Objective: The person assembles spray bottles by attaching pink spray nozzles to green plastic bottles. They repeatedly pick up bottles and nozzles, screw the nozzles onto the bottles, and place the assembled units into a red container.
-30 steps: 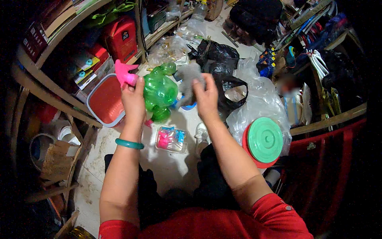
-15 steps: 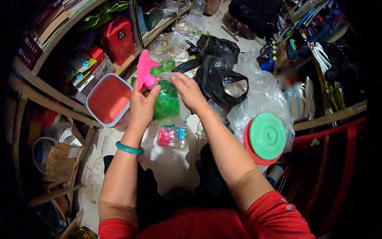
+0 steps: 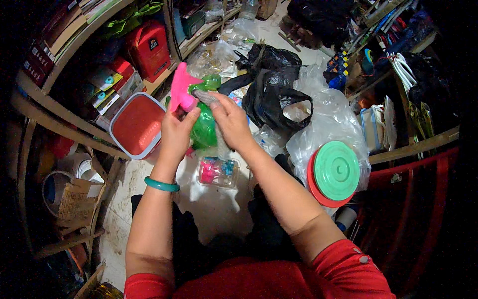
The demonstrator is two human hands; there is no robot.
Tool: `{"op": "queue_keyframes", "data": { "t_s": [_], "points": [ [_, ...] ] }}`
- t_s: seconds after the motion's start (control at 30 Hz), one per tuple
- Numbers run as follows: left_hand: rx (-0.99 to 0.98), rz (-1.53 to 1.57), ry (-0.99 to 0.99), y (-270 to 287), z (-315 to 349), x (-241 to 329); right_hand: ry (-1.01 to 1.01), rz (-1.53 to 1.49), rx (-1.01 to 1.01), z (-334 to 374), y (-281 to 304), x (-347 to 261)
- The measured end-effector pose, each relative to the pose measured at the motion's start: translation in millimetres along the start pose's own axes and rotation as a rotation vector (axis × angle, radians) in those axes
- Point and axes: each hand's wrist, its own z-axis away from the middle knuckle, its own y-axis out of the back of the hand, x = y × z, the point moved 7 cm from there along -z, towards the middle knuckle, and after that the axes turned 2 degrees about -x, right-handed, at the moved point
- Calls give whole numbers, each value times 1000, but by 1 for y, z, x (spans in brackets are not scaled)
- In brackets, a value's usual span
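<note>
My left hand [image 3: 175, 130] is closed around a spray bottle [image 3: 203, 128] with a see-through green body and a pink trigger head [image 3: 182, 88]. The bottle is held in the air in front of me, its pink head toward the upper left. In my right hand [image 3: 233, 123], a grey cloth [image 3: 222, 145] is pressed against the green body, and part of it hangs down beside the bottle. The fingertips of both hands are partly hidden behind the bottle and cloth. Below them a clear plastic box [image 3: 219, 180] with pink and blue pieces rests on the floor.
A square tub [image 3: 115, 130], reddish inside, stands to the left by wooden shelves with a red box [image 3: 149, 50]. Black plastic bags [image 3: 274, 89] and clear plastic sheeting [image 3: 323, 119] lie ahead and right. A green round lid [image 3: 336, 170] sits on a red one.
My right hand and the cloth have shifted slightly on the bottle, with the fingers turned more over its upper part. My left hand keeps its hold on the bottle.
</note>
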Motion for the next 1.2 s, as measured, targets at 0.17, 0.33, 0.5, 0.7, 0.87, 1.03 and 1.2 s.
{"op": "queue_keyframes", "data": {
  "t_s": [0.17, 0.33, 0.5, 0.7, 0.87, 1.03, 1.2],
  "points": [
    [-128, 169, 37, -13, 7, 10, -328, -435, -156, -1, 1, 32],
    [-2, 182, 211, 3, 2, -15, -160, -481, 130, 3, -1, 11],
    [66, -336, -84, -5, 7, 3, 166, 32, 127, 10, -6, -27],
    [69, -68, -25, 8, 5, -3, 286, 127, 66, 11, -4, -37],
    [113, 44, -12, 26, 1, -9, 33, 77, -57, 8, -6, 4],
    [140, 521, 57, 30, -5, -5, -390, -687, 84, 8, 4, 39],
    [184, 663, 129, 23, -3, -18, -143, -454, -22, 11, -6, 10]
  ]
}}
